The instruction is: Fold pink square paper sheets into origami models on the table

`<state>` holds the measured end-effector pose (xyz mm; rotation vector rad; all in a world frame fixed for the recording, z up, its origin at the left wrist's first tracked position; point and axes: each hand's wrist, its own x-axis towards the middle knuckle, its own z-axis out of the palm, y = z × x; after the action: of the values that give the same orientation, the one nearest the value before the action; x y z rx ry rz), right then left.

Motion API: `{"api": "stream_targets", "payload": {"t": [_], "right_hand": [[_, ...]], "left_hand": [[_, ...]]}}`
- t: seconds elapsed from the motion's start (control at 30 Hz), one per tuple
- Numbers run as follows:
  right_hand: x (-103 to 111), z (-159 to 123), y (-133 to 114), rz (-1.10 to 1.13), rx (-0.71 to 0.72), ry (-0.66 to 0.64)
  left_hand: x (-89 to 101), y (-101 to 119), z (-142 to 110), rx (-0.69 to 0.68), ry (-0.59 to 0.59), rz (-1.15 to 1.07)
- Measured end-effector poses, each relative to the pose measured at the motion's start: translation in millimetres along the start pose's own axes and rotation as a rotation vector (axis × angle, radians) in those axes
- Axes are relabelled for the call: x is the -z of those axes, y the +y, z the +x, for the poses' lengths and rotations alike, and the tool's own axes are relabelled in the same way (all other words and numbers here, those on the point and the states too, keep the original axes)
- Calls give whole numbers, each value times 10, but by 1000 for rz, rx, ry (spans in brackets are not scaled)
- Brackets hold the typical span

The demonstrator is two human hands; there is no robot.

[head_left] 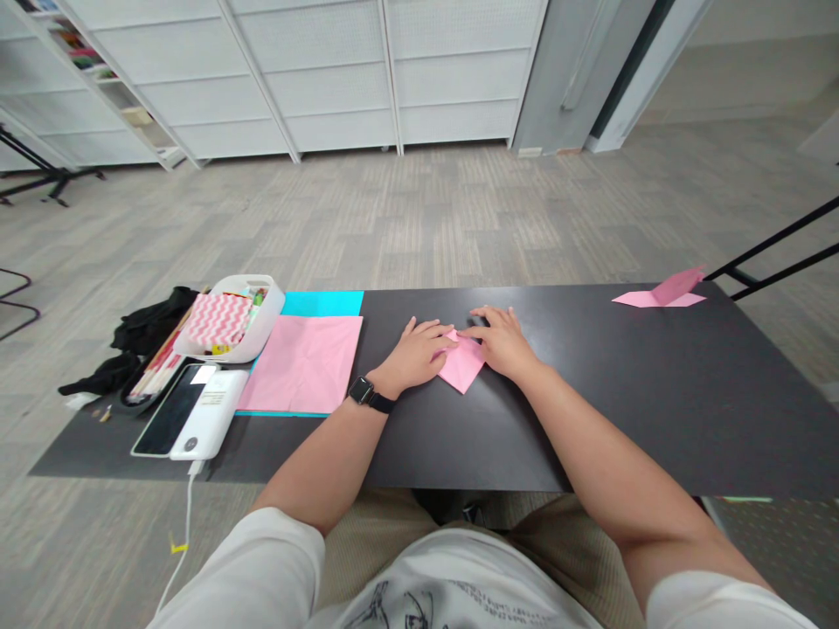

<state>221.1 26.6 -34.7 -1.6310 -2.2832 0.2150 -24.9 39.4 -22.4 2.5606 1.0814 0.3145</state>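
Note:
A small folded pink paper (462, 369) lies on the black table (622, 393) in front of me. My left hand (416, 354), with a black watch on its wrist, lies flat on the paper's left part, fingers stretched out. My right hand (502, 339) presses flat on the paper's upper right part, fingers extended toward the left. Neither hand grips the paper; both rest on top of it.
A stack of pink paper sheets (302, 362) over a blue sheet (324, 303) lies to the left. Further left are a white case (232, 319) with a zigzag-patterned pouch, a phone (169, 422), a white power bank (211, 425) and black cloth (141, 328). Another folded pink paper (663, 293) sits far right.

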Motion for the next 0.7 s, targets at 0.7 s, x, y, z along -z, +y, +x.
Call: {"api": "stream_targets", "payload": {"t": [0.7], "right_hand": [[503,-353,-82,-252,-10,-275]], "left_hand": [[21,47,-12,55,-37,-75]]}}
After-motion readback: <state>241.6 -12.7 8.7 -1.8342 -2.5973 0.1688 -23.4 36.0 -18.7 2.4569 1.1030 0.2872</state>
